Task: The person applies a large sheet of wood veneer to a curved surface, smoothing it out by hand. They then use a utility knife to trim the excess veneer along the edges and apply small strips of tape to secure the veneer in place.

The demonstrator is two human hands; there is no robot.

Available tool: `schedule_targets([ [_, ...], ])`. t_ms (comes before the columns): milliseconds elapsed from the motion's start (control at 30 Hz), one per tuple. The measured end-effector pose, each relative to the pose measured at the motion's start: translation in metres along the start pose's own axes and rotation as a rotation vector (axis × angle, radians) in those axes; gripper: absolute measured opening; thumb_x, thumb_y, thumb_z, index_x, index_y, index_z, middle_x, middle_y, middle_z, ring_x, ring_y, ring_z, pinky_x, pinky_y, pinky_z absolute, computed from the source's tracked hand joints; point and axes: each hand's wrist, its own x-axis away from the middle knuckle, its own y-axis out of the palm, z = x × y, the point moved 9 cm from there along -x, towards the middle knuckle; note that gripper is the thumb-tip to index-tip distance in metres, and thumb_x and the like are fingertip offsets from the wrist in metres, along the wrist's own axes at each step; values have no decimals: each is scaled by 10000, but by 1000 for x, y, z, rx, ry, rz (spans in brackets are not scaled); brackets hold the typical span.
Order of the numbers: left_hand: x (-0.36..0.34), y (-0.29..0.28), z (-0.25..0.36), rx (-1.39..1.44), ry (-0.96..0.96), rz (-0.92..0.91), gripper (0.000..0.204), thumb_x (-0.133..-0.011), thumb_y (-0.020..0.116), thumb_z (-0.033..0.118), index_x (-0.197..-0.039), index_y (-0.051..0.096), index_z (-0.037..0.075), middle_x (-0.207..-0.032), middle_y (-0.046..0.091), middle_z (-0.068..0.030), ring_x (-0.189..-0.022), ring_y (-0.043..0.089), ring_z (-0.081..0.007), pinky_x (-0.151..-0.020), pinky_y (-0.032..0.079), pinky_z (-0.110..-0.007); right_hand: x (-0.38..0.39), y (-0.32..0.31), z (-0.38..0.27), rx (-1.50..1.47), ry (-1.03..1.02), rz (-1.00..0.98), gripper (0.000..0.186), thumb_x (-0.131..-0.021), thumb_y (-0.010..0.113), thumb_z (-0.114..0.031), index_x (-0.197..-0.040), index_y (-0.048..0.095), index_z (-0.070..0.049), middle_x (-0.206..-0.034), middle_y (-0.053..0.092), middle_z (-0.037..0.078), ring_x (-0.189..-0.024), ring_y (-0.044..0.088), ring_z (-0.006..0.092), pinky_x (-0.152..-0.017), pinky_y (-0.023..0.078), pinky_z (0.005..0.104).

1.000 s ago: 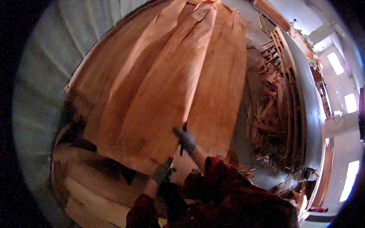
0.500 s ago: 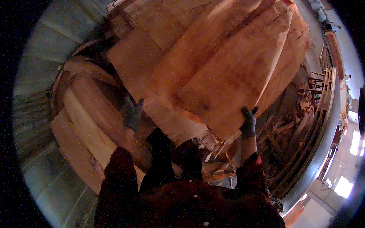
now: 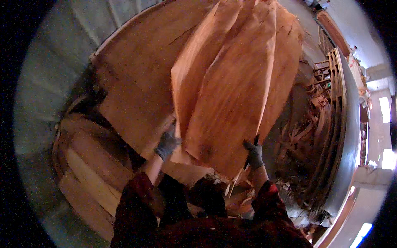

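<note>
A large reddish wood veneer sheet point(image 3: 223, 103), rippled lengthwise with a split edge, lies lifted over a flatter stack of veneer point(image 3: 128, 78). My left hand point(image 3: 167, 144), in a grey glove, grips the sheet's left edge near its lower corner, where a fold rises. My right hand point(image 3: 253, 152), also gloved, is closed on the same sheet at its lower right, beside a pale ridge running up the sheet. Some fingertips are hidden by the veneer. Ragged strips hang at the near end below my hands.
Loose veneer sheets point(image 3: 87, 165) lie lower left beside a grey-green sheeting wall point(image 3: 49, 70). Broken veneer scraps point(image 3: 302, 128) pile at the right beside wooden frames point(image 3: 339, 103) and a grey panel point(image 3: 349, 136). Windows point(image 3: 386, 109) show at far right; small figures of people appear at the top right.
My left hand has moved from low beside the stack onto the sheet's left edge, which now rises in a fold. My right hand sits slightly lower in view, on the same ridge.
</note>
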Motion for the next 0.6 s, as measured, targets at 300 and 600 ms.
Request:
schedule_targets([
  [300, 47, 224, 78, -514, 191, -533, 405, -712, 575, 237, -1067, 560, 43, -856, 625, -197, -778, 597, -384, -670, 470, -459, 11, 2, -28, 184, 40, -24, 324, -776, 665, -219, -999, 610, 9, -843, 619, 44, -719, 573, 153, -639, 458, 294],
  [600, 107, 362, 106, -412, 365, -789, 451, -738, 617, 359, -1050, 589, 34, -964, 630, -192, -866, 611, -324, -753, 468, -421, 67, -86, -77, 310, -10, -45, 298, -761, 675, -156, -986, 609, 27, -797, 620, 30, -696, 568, 141, -615, 462, 289],
])
